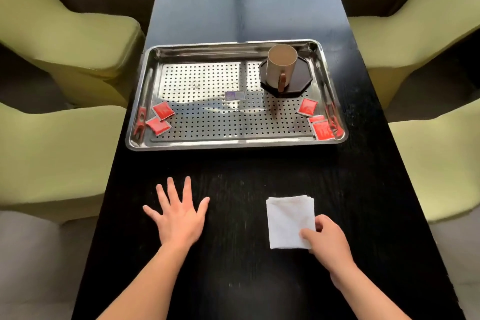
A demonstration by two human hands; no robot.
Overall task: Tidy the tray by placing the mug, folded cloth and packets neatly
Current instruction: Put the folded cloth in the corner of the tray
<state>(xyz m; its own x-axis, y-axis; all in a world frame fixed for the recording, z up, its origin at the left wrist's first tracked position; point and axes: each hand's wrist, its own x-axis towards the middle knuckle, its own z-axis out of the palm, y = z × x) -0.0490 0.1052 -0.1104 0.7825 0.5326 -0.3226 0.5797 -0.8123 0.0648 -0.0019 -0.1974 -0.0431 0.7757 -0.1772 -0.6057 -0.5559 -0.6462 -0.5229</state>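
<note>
A person's right hand (327, 239) pinches the near right corner of a white folded cloth (288, 221) lying on a black table (233, 280). The thumb is on top and the other fingertips are hidden at the cloth's edge. The left hand (179, 218) lies flat beside it, fingers spread, holding nothing. Beyond them, a perforated steel tray (233, 45) carries a beige mug (281, 65), upright on a dark octagonal coaster (302, 74) in the far right corner. Red packets (162, 110) lie in two groups: two at the tray's near left, three at its near right, one largely covered by another. Red reflections in the tray walls muddy the count. A label (235, 95) at the tray's centre is too small to read. The frame's lower edge cuts off both forearms. Green chairs (65, 34) flank the table.
</note>
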